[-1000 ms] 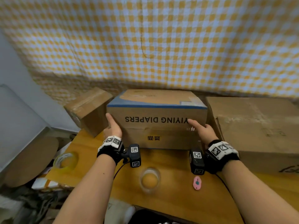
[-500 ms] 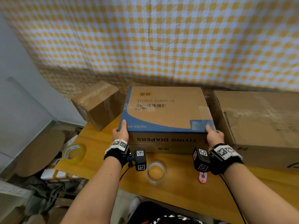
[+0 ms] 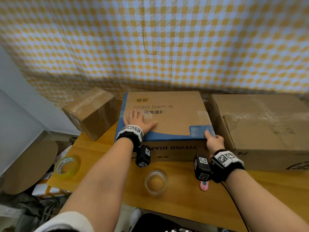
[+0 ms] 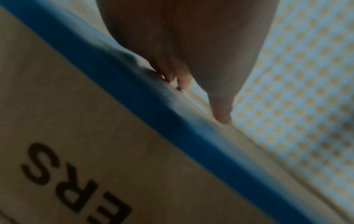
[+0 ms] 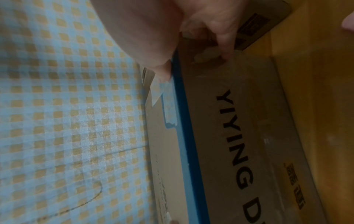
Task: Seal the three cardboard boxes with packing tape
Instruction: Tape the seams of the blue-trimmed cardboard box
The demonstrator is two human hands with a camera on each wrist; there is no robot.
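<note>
The box (image 3: 167,118) under my hands is brown with a blue edge and black letters. The small box (image 3: 91,113) and the big box (image 3: 260,124) beside it are plain brown. The curtain (image 3: 150,41) behind them has yellow and white squares. My table (image 3: 184,196) is a warm orange-yellow. One roll of tape (image 3: 66,166) looks yellow-green, and the other tape roll (image 3: 155,182) is see-through. My wrist bands (image 3: 224,159) are black and white. The little tool (image 3: 204,185) is pink.
</note>
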